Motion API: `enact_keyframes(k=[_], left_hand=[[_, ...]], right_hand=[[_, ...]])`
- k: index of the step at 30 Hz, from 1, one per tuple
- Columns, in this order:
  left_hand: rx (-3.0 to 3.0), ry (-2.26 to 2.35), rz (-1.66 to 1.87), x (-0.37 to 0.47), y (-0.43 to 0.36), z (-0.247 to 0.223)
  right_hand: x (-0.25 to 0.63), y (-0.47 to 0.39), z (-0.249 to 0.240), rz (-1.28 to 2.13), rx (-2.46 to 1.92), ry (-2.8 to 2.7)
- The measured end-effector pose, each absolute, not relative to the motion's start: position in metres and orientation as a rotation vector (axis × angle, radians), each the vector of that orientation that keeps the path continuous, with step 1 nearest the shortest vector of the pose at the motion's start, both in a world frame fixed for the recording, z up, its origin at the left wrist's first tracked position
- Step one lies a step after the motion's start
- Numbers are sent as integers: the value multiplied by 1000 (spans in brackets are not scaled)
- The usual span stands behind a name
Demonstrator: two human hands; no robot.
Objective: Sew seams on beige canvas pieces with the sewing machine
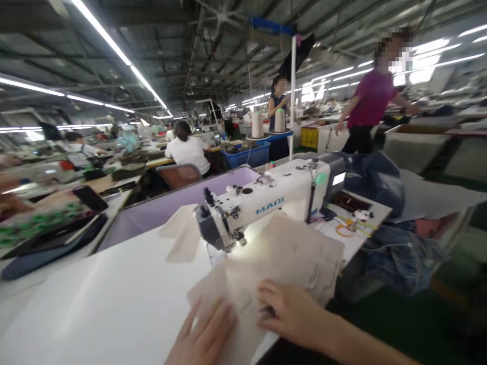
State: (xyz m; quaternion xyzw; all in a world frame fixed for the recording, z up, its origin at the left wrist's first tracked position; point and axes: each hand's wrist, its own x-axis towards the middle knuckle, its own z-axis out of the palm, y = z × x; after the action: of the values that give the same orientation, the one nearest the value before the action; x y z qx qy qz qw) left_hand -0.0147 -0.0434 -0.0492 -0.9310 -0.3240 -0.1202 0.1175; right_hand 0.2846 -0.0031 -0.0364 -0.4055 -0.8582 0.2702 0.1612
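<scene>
Beige fabric pieces (292, 248) lie in a layered pile on the white table, under and in front of the sewing machine (266, 197). My left hand (207, 332) rests on the near fabric with its fingers stretched out and slightly blurred. Just to its right, my right hand (285, 309) is curled over the cloth. A small dark object shows between its thumb and fingers, too hidden to name. The needle and presser foot area (234, 243) is lit and stands beyond both hands. Another beige strip (184, 238) lies left of the machine head.
A lilac-lined bin (152, 203) runs behind the table. Scissors with orange handles (345, 229) and small items lie right of the machine. Jeans (403, 256) are heaped at the right. One person (371, 96) walks behind; another sits in a white top (187, 152).
</scene>
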Motion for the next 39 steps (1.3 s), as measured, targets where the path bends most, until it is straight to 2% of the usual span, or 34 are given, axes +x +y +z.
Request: enact_keyframes(k=[2, 8, 12, 15, 21, 26, 29, 35, 39], left_hand=[[-2904, -987, -248, -7, -58, -41], [-3089, -1797, -602, -3, -80, -14], [-2883, -2444, -856, -4, -69, -1], [-2580, -2712, -1021, 0, -56, -1], [-2289, -2736, -890, 6, -38, -12], [-2226, -2816, -846, 1, -43, -9], [-2188, -2861, -817, -1, -47, -7], [-2175, -2789, -781, 0, -48, -8], [-2032, -2774, -581, 1, -48, -12]], right_hand=[[289, -11, -32, 819, -1115, -2525], [307, -15, -23, 901, -886, -2653], [305, 2, -16, 1050, -987, -2429], [291, 21, -18, 1164, -1189, -2107], [256, 34, -37, 847, -1384, -1823], [248, 25, -52, 1136, -1307, -1536], [248, 18, -58, 1197, -1255, -1418], [248, 17, -51, 1077, -1300, -1743], [246, 23, -43, 1084, -1320, -1856]])
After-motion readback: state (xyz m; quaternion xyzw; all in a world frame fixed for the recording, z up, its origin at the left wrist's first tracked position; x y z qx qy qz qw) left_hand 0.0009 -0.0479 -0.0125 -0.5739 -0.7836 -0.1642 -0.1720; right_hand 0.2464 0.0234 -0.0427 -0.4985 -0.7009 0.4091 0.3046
